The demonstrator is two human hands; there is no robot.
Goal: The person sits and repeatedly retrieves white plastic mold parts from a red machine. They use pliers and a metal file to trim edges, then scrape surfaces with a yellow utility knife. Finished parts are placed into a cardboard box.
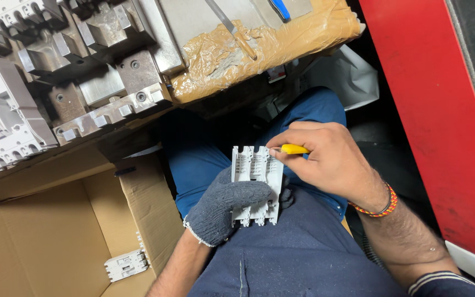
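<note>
Cardboard box (56,242) holds one grey casing (126,265) | gloved left hand (224,206) grips grey housing (255,184) | right hand (325,159) pinches yellow tool (294,149) (tip hidden)

Pale grey ribbed plastic housing (255,184); dark grey knitted glove, white cuff, on left hand (227,208); yellow tool handle (293,149) in right hand (325,162); red-orange-black braided wristband (381,204); tan cardboard box (56,242).

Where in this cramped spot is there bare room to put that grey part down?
The cardboard box floor is mostly bare, with one white part near its right wall. The lap below the grey plastic part has open cloth. The bench is crowded with metal blocks, and the taped brown pad carries tools. Both hands are busy: left hand, right hand.
</note>
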